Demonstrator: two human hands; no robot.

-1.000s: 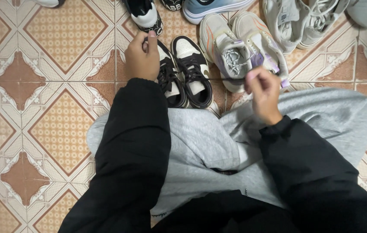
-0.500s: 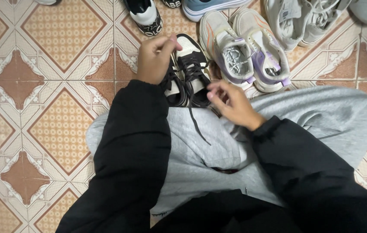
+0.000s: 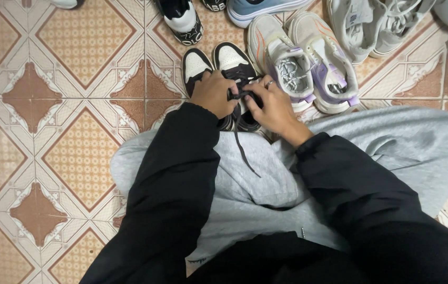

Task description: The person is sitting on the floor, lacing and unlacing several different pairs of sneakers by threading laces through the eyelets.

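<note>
Both hands meet at upper centre of frame over the black-and-white sneaker (image 3: pixel 237 63) on the tiled floor (image 3: pixel 50 131). Left hand (image 3: pixel 213 94) and right hand (image 3: pixel 271 108) each pinch the black lace (image 3: pixel 242 150). Knot looks unfinished, 1 loose end hanging over grey trousers (image 3: pixel 245 184).

The tiled floor (image 3: pixel 50 131) carries everything — square tiles with orange diamond fields, brown star-shaped insets and pale borders. On it stands a pair of black-and-white sneakers (image 3: pixel 218 66), toes pointing away. Just beside them to the right sits a cream pair with lilac panels (image 3: pixel 308 63). Further right lies a grey-white pair (image 3: pixel 376 26). Along the top edge — a black-and-white shoe (image 3: pixel 182 21) and a blue sneaker (image 3: pixel 266 8).
</note>
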